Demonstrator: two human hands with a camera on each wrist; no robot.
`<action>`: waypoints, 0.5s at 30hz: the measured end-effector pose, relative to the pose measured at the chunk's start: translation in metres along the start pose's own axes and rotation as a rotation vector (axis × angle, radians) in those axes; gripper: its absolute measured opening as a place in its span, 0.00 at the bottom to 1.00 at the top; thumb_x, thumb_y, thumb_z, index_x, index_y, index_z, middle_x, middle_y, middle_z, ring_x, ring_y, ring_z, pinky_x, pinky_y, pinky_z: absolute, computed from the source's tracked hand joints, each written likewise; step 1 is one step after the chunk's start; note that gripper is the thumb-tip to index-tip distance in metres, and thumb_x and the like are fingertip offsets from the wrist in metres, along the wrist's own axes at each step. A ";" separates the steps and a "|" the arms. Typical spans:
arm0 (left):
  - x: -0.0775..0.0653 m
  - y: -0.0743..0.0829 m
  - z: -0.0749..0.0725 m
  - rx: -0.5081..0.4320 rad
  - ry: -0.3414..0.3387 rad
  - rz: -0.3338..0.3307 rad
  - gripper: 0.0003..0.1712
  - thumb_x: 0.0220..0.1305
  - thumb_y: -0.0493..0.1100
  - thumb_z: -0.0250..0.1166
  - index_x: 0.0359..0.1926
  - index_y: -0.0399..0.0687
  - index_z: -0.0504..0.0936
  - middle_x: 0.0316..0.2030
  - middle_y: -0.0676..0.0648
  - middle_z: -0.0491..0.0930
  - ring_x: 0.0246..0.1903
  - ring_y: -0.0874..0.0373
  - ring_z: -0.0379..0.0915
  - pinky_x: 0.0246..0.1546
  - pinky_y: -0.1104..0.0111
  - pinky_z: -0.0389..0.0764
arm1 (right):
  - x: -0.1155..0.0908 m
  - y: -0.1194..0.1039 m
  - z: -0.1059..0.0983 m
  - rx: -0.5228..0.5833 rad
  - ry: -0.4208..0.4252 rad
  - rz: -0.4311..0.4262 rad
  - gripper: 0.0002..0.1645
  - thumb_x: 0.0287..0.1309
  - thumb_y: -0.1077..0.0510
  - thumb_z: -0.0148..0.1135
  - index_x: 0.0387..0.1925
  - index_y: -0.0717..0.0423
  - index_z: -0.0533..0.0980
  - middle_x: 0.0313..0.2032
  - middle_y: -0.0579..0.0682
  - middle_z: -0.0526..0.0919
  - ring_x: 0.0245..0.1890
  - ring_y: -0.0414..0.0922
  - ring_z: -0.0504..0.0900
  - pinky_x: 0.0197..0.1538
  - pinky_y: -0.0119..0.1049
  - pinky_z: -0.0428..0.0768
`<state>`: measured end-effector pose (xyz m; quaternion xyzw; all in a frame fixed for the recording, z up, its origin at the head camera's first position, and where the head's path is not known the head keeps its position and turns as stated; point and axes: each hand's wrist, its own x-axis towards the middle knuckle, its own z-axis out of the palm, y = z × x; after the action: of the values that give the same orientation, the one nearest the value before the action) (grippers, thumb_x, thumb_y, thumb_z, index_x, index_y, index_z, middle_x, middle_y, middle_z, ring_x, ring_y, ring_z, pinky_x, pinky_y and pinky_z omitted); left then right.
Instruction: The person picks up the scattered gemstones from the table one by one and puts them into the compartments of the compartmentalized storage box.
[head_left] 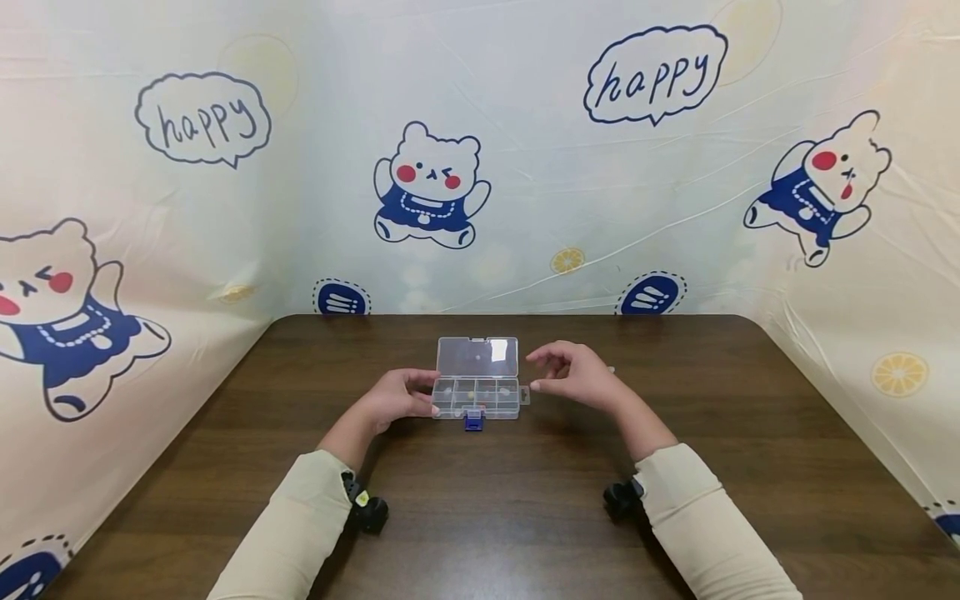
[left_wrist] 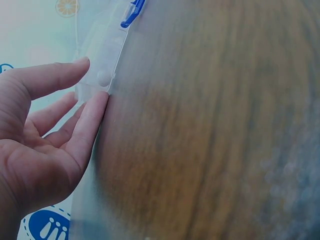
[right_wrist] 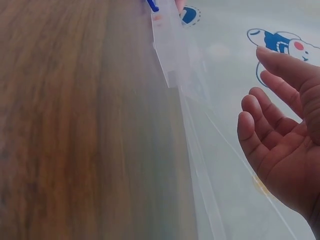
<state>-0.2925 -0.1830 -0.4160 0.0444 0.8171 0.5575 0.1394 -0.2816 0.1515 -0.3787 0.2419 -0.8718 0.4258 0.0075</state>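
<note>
A small clear plastic compartment box (head_left: 476, 400) stands on the table with its hinged lid (head_left: 477, 357) raised at the back. A blue latch (head_left: 473, 421) hangs at its front edge. Small pieces lie in some compartments, too tiny to identify. At the box's left end, my left hand (head_left: 393, 396) holds it, thumb and fingers on its sides; the left wrist view shows fingertips (left_wrist: 104, 96) touching the corner. My right hand (head_left: 576, 377) hovers just right of the box, its fingers (right_wrist: 256, 107) loosely bent and thumb apart, with nothing visible between them.
The brown wooden table (head_left: 495, 517) spreads around the box. Something small and pale (head_left: 611, 369) is partly hidden behind the right hand. A printed cloth backdrop (head_left: 525, 208) rises beyond the table's far edge. Black wrist cameras (head_left: 372, 515) sit under both sleeves.
</note>
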 end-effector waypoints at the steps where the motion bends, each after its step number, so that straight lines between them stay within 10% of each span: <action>1: 0.000 0.000 0.000 -0.004 0.001 -0.001 0.39 0.47 0.27 0.74 0.63 0.39 0.73 0.55 0.37 0.77 0.42 0.50 0.79 0.44 0.62 0.83 | -0.001 0.001 -0.001 0.004 0.002 0.000 0.24 0.52 0.54 0.74 0.51 0.53 0.80 0.44 0.55 0.80 0.38 0.46 0.77 0.43 0.38 0.80; 15: -0.003 0.002 0.000 0.003 -0.016 0.022 0.40 0.48 0.26 0.74 0.64 0.36 0.72 0.56 0.35 0.75 0.42 0.51 0.80 0.43 0.63 0.83 | -0.012 0.012 -0.012 0.037 0.047 -0.001 0.18 0.53 0.55 0.74 0.46 0.52 0.82 0.41 0.52 0.81 0.38 0.48 0.76 0.41 0.40 0.80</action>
<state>-0.2897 -0.1828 -0.4136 0.0581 0.8162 0.5576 0.1397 -0.2786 0.1722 -0.3825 0.2324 -0.8632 0.4475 0.0239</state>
